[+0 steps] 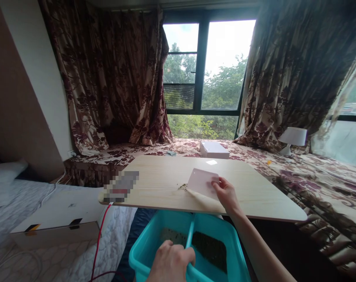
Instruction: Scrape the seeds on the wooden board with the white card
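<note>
My right hand pinches the right edge of a thin whitish, translucent rectangular sheet, perhaps plastic, tilted over the wooden tabletop. Beside the sheet's lower left edge lies a small scatter of dark green bits. Below the table edge, my left hand is closed around the middle divider of a turquoise two-part bin. The bin's right compartment holds a mass of dark green material. Lighter material with dark specks lies in the left compartment, partly hidden by my left hand.
A blurred-out flat object with a red cable sits on the table's left end. A white box and lamp stand on the window ledge behind. A larger box rests on the bed at left.
</note>
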`<action>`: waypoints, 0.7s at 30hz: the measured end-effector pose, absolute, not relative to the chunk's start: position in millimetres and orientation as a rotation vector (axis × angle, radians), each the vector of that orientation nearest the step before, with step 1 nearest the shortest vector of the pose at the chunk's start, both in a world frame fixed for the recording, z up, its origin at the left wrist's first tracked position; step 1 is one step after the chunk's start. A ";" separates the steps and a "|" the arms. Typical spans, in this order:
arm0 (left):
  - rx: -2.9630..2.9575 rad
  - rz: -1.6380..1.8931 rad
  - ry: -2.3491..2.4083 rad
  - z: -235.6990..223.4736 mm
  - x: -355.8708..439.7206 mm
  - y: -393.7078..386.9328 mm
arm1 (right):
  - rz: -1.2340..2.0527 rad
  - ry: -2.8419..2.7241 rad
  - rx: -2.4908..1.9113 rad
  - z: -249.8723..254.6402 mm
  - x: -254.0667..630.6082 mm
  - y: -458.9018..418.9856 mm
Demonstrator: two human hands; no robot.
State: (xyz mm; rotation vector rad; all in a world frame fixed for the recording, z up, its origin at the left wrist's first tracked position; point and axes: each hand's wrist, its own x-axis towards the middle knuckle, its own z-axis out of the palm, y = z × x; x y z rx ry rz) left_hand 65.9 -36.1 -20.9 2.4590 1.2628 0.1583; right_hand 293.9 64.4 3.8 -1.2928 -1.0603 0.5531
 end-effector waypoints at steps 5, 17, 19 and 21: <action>2.488 0.141 1.267 -25.6 66.8 -33.1 | 0.610 -1.069 -1.271 3.7 292.7 64.9; 2.454 0.126 1.255 -21.5 65.7 -34.0 | 0.605 -1.080 -1.286 2.9 289.7 67.4; 2.416 0.155 1.285 -17.1 65.7 -37.0 | 0.606 -1.076 -1.273 4.5 290.7 64.1; 2.368 0.184 1.314 -10.1 65.4 -41.6 | 0.597 -1.061 -1.272 5.5 292.4 61.6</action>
